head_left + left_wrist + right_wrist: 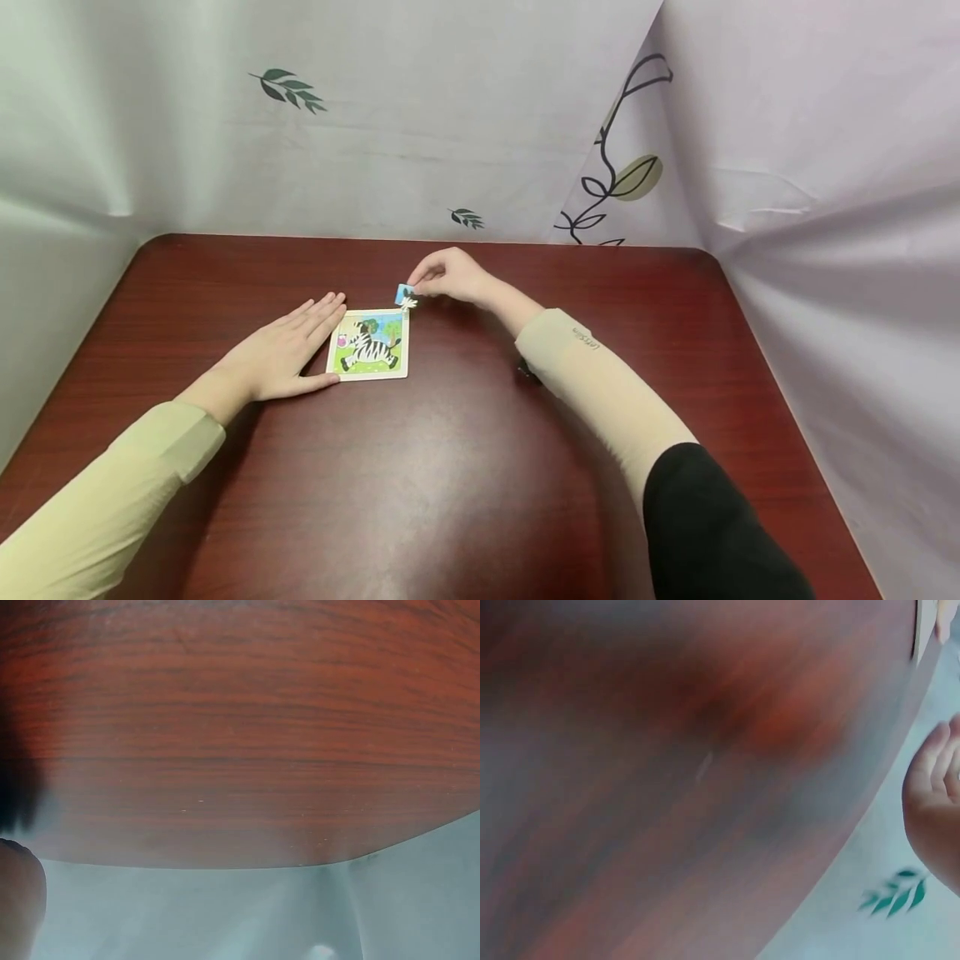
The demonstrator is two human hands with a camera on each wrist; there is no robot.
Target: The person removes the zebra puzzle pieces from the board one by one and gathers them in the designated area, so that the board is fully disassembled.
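A small square zebra puzzle in a pale frame [407, 358] lies on the table, left of the middle in the head view. My left hand [288, 354] lies flat with fingers spread along the puzzle's left side, thumb at the lower left corner. Between thumb and fingers, my right hand [456, 277] pinches a small blue and white puzzle piece [403, 293] at the frame's upper right corner. Only part of the right hand [934, 795] shows in the right wrist view, and the piece is out of sight there. The left wrist view catches just a sliver of hand [19, 900].
The dark red wooden table [390, 483] has rounded far corners. Pale cloth [420, 133] with leaf prints hangs behind it, and more cloth [847, 250] hangs along the right side. A small dark object [528, 372] shows under the right cuff.
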